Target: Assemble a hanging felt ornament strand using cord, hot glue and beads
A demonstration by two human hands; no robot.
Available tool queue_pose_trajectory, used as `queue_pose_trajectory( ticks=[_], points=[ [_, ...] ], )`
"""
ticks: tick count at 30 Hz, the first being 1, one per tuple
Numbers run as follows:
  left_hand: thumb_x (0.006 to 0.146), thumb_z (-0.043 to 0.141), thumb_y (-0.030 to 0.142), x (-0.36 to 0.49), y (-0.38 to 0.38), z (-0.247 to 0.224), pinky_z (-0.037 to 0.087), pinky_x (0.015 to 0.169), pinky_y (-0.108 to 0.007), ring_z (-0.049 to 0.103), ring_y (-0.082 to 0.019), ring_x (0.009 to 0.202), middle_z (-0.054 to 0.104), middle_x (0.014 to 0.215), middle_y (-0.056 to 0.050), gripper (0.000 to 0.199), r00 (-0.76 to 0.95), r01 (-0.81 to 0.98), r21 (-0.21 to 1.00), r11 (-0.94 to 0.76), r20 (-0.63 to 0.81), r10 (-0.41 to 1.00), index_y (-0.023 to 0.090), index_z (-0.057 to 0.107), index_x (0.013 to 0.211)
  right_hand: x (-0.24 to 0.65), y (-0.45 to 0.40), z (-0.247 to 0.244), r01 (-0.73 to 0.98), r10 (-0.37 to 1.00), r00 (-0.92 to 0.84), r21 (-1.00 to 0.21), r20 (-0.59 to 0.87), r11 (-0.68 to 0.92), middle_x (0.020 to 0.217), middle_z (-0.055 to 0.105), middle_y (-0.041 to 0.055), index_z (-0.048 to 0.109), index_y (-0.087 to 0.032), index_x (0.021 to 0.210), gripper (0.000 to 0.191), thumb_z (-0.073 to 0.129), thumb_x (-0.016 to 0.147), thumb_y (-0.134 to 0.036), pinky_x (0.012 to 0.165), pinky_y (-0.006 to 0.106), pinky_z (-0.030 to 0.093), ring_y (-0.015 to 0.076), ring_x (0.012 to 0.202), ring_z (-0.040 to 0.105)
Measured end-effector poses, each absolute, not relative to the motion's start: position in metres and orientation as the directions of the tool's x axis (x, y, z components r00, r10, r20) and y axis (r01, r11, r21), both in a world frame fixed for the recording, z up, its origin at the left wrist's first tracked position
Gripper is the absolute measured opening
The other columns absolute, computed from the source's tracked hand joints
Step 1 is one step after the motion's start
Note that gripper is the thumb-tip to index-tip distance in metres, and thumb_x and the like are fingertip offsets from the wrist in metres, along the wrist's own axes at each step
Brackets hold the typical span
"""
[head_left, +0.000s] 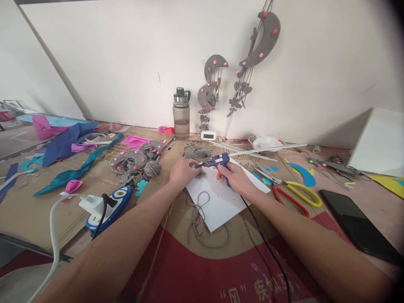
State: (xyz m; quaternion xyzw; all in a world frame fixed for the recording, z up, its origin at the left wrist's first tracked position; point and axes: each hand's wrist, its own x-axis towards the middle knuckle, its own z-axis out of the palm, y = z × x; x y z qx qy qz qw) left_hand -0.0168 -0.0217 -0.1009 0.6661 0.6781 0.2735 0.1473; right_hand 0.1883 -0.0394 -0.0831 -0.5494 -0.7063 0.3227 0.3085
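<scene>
**Blue plastic glue gun (223,159) held level above a white paper sheet (217,210)**

The right hand (235,176) is wrapped around the handle of the glue gun, its fingers near the orange plastic trigger (219,172). The nozzle points at the left hand (184,171), whose thumb and forefinger come together just beside the tip; something small and greyish shows there, but I cannot tell whether it is pinched. A long, whitish, translucent rod (268,148) appears to run out from the back of the gun, and a thin black cable (264,235) trails from below the right hand towards the near edge.

The gun should be light and stiff, easy to steer with one hand, though the rod and cable may tug at it. The handle is the place to hold; the metal nozzle is best left alone (it is probably hot). Thin, loose grey yarn (202,215) lies partly on the sheet and partly on the brown cardboard (243,235); it looks soft and limp, likely to tangle, so better picked up by an end. A fluffy grey yarn heap (195,153) sits beyond the left hand.
</scene>
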Motion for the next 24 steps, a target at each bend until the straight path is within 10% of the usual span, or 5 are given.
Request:
queue_pose_trajectory(
  ticks=[24],
  points=[
    [0.071,0.065,0.049,-0.0169,-0.0216,-0.1023,0.045,0.072,-0.029,0.062,-0.021,0.090,0.069,0.101,-0.004,0.035,-0.076,0.816,0.576,-0.041,0.179,0.981,0.029,0.073,0.099,0.1906,-0.0404,-0.0824,0.549,0.970,-0.222,-0.809,0.102,0.211,0.055,0.053,-0.0009,0.060,-0.017,0.067,0.042,0.041,0.088,-0.048,0.055,0.024,0.034,0.0108,0.050,0.047]
  ],
)
